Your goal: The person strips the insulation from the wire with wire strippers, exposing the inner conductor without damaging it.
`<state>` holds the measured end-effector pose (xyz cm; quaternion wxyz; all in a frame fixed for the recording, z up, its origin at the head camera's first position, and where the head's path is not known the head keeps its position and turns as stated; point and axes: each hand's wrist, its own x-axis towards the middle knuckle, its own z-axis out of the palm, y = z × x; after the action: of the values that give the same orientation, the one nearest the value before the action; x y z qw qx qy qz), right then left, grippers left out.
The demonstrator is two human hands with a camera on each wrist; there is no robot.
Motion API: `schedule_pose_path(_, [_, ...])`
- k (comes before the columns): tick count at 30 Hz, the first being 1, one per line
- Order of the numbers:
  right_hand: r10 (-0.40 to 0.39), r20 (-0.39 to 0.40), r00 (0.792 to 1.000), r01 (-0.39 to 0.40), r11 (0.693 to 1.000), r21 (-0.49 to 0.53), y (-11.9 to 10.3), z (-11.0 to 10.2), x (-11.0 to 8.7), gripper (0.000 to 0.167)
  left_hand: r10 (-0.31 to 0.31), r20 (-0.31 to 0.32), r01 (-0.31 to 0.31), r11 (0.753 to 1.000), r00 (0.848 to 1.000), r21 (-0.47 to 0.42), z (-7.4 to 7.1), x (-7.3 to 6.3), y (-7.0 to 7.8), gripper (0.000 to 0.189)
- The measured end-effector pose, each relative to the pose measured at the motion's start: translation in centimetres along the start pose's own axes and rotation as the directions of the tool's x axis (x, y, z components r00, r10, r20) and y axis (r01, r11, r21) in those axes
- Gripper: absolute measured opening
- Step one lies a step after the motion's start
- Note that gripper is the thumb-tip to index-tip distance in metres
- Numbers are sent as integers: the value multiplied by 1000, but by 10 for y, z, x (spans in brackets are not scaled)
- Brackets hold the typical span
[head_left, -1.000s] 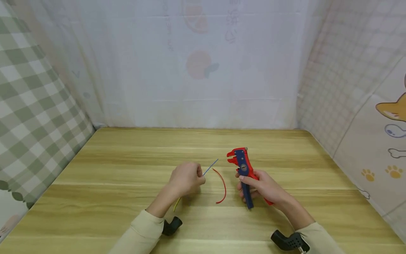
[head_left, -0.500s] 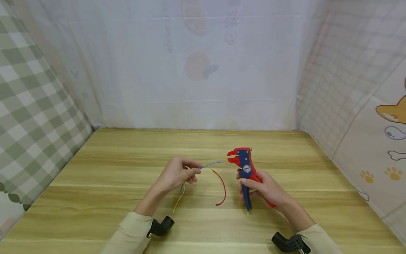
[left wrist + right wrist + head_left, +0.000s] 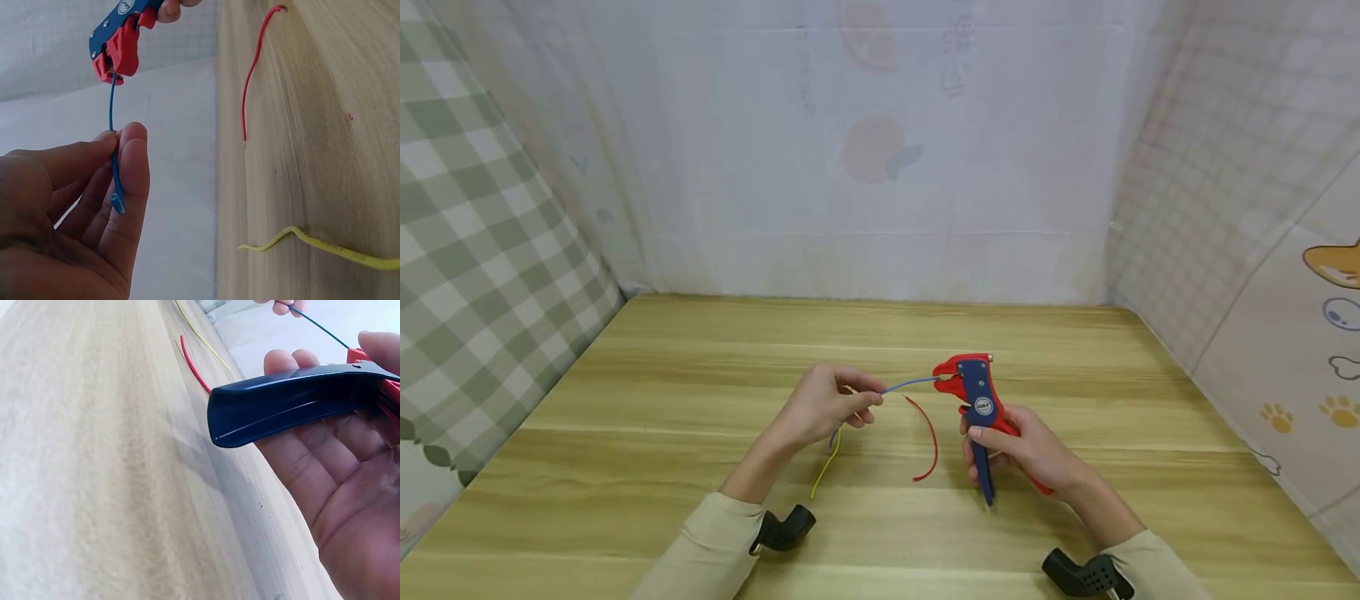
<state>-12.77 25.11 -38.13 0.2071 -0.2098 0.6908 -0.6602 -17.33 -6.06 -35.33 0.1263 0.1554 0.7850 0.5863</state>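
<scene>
My left hand [image 3: 829, 406] pinches a blue wire [image 3: 112, 106] between thumb and fingers. One end of the wire sits between the red jaws of a wire stripper, and its other end hangs by my fingers. My right hand [image 3: 1026, 446] holds the wire stripper [image 3: 977, 387], with fingers around its blue and red handles; in the right wrist view the blue handle [image 3: 281, 406] crosses the fingers. The handles stand apart. A red wire [image 3: 934, 437] lies curved on the table between my hands. Below my left hand lies a yellow wire [image 3: 826, 475].
The wood-grain table [image 3: 700, 333] ends at a white printed cloth [image 3: 760, 192] behind. Checked cloth [image 3: 490, 217] stands along the left side and a printed cloth [image 3: 1247, 333] along the right. A tiny red scrap [image 3: 350, 117] lies near the red wire.
The left hand has lifted, turned and shifted right, bringing the blue wire's end into the stripper's jaws. My right hand has stayed nearly in place, still holding the stripper.
</scene>
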Motion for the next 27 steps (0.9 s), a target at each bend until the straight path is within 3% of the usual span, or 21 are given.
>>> schedule_pose_path(19, [-9,-36,999,7,998,-65,5,5,1,38,16,14,-15,1000,1000,-25,5,0,0,17])
schedule_pose_path(27, [-21,-45,999,17,995,-98,4,8,2,37,-9,4,9,1000,1000,-22,5,0,3,16])
